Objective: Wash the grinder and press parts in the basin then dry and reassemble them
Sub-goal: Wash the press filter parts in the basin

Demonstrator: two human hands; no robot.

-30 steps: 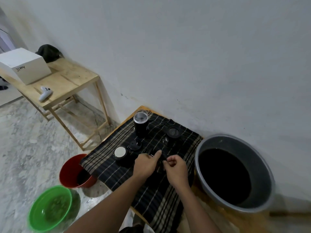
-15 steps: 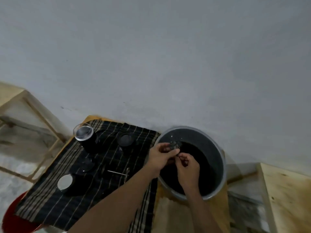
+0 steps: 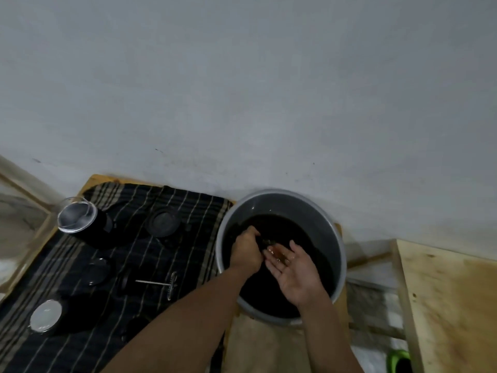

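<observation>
Hands have dropped into the basin [image 3: 326,232]; left hand [image 3: 246,251] clutches a dark part [image 3: 265,241] (blurred); right hand [image 3: 294,270] palm-up, fingers [image 3: 277,254] straight, empty.

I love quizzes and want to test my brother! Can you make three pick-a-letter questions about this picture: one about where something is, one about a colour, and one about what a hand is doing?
1. Where are the left hand and the right hand?
A. On the striped cloth
B. Over the basin
C. Flat on the wall

2. What colour is the basin's wall?
A. Grey
B. Red
C. Yellow

3. How is the right hand?
A. A tight fist
B. Open, palm up
C. Gripping a glass

Answers:
1 B, both hands sit inside the basin's rim, the left gripping a small dark part.
2 A, the rim and inner wall look grey.
3 B, its fingers are spread and the palm faces up.
</observation>
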